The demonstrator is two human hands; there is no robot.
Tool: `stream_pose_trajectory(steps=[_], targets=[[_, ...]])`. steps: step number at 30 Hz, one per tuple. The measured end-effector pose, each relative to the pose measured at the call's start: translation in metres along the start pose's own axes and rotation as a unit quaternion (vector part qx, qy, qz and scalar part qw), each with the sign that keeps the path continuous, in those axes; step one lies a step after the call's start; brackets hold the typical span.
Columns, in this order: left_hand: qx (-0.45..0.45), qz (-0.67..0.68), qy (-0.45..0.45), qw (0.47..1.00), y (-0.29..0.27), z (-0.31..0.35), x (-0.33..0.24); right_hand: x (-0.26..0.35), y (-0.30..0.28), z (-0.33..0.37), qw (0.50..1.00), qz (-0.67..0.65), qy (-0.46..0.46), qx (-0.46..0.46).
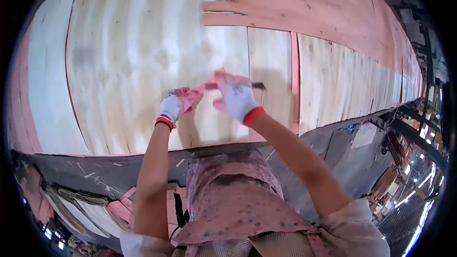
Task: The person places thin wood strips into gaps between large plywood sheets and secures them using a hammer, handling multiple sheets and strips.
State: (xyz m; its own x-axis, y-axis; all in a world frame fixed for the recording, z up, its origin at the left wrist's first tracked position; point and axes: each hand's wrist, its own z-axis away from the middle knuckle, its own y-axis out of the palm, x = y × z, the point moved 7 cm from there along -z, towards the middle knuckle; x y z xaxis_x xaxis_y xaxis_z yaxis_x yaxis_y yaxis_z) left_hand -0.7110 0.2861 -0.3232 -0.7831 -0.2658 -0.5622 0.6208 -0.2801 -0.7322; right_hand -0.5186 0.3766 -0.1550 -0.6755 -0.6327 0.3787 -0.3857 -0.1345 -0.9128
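Observation:
Both my hands wear white gloves with red cuffs and are raised over a pale wood veneer sheet [128,81]. My left hand [172,105] is closed on a crumpled-looking pink strip [197,94], whose other end reaches up to my right hand [235,97]. In that right hand sits a slim dark tool [259,86], sticking out on both sides of the fingers. Motion blurs the tool, so its kind cannot be made out. The right thumb and fingertips are near the strip; whether they pinch it is unclear.
Narrower pale veneer pieces [269,57] continue to the right, with a pink gap [295,76] between two of them. A pink veneer layer [304,0] with splits lies at the far side. Stacked sheets [85,212] stand lower left. Scraps lie on the grey floor [309,150].

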Motion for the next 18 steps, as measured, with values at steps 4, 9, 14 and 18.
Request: stream_pose_trajectory(steps=[4, 9, 14, 18], targets=[[0.128, 0.47, -0.191, 0.852, 0.007, 0.016, -0.01, -0.006, 0.058, -0.019, 0.953, 0.058, -0.073, 0.288], [0.157, 0.54, -0.227, 0.796, -0.037, 0.044, -0.064, -0.029, 0.058, 0.007, 0.794, -0.472, 0.278, 0.265], [0.053, 0.566, -0.062, 0.821, -0.045, 0.059, -0.096, -0.041, 0.036, 0.005, 0.526, -0.716, 0.459, 0.023], [-0.067, 0.593, -0.046, 0.801, -0.05, 0.052, -0.125, -0.026, 0.027, 0.01, 0.609, -0.668, 0.424, 0.058]])
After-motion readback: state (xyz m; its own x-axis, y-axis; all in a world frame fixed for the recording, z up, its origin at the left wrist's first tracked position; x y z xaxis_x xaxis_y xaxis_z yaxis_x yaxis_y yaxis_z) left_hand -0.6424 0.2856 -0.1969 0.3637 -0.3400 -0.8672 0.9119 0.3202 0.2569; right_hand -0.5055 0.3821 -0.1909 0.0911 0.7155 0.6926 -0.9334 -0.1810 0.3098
